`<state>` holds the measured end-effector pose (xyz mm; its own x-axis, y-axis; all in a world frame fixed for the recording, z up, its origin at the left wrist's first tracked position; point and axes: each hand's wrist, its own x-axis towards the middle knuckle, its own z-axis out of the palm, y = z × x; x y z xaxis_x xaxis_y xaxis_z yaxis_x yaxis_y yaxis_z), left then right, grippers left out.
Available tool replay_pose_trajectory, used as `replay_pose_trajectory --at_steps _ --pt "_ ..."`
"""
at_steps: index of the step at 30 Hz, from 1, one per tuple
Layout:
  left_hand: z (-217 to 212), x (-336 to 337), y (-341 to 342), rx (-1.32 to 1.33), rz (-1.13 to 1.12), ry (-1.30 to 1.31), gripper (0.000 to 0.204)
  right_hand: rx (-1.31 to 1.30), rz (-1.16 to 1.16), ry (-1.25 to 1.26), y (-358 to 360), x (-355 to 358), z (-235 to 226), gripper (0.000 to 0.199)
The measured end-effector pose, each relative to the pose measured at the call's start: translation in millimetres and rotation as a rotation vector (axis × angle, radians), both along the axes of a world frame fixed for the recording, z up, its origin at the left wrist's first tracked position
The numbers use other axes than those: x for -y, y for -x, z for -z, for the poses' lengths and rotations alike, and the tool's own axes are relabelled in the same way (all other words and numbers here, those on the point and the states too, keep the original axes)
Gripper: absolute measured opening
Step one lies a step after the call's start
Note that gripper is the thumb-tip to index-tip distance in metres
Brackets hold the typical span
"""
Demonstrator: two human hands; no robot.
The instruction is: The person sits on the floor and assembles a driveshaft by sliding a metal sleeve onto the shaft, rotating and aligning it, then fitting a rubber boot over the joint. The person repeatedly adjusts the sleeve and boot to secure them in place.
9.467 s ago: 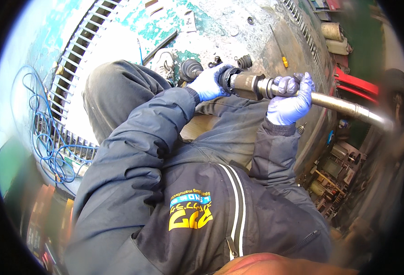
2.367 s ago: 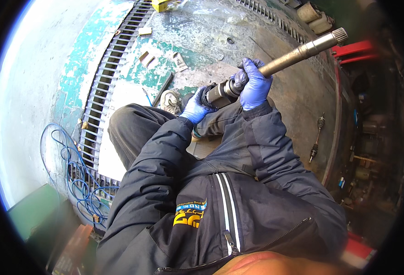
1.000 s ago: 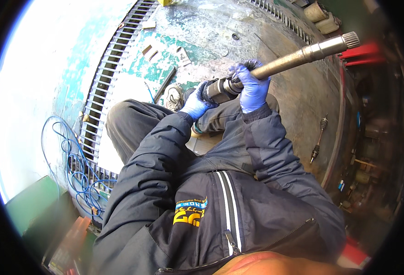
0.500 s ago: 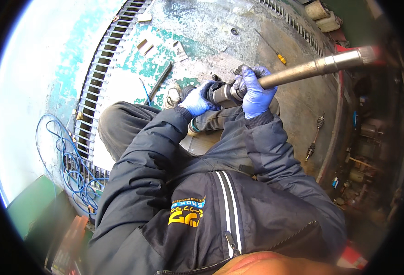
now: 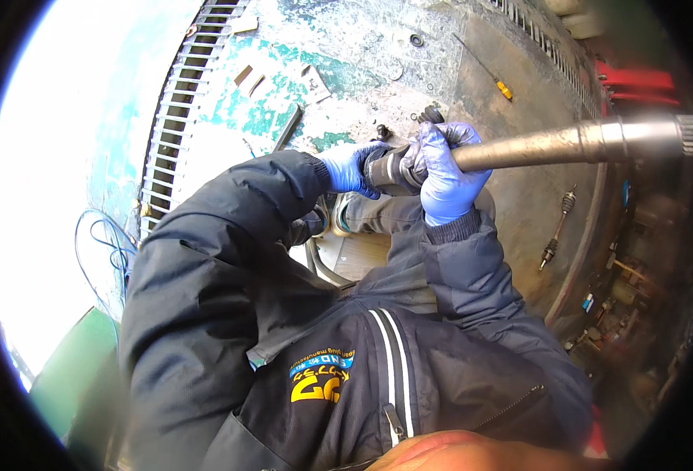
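Note:
A long metal drive shaft (image 5: 543, 151) lies across in front of me, its splined tip pointing right and the black rubber boot (image 5: 393, 170) at its left part. My right hand (image 5: 450, 174), in a blue glove, is closed round the shaft beside the boot. Darkened fingertips on that glove look smeared. My left hand (image 5: 348, 168), gloved too, is wrapped round the boot's left end; its fingers partly hide that end. Just beyond the hands are a small black part (image 5: 382, 132) and a dark ribbed piece (image 5: 430, 115).
On the worn floor lie a yellow-handled screwdriver (image 5: 503, 89), a dark ring (image 5: 416, 40), a metal bar (image 5: 287, 127) and small boxes (image 5: 315, 82). A second drive shaft (image 5: 558, 228) lies to the right. A drain grate (image 5: 175, 118) and blue hose (image 5: 103, 235) are at left.
The shaft and right hand have shifted right and slightly down in view. My left elbow has swung outward and up, and the left hand has turned at the boot. Both hands keep their hold.

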<state>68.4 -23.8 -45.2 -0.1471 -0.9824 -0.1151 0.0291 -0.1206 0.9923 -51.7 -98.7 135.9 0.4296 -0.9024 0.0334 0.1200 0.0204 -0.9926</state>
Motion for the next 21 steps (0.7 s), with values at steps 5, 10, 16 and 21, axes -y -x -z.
replay_pose_trajectory --at_steps 5,10,16,21 --pt "7.1 15.1 -13.1 -0.076 0.078 0.021 0.086 0.045 -0.006 -0.059 -12.4 13.5 -3.6 0.015" --pt "-5.0 23.1 -39.4 0.103 0.152 0.080 0.077 -0.039 -0.118 -0.085 -24.4 28.4 -7.4 0.010" --pt "12.4 18.0 -34.3 -0.172 0.100 0.206 0.069 -0.130 -0.212 0.066 -16.1 51.4 16.0 0.011" --pt "30.2 -0.8 -17.8 -0.234 -0.052 0.246 0.066 -0.005 -0.255 0.138 -3.4 40.7 16.8 0.013"
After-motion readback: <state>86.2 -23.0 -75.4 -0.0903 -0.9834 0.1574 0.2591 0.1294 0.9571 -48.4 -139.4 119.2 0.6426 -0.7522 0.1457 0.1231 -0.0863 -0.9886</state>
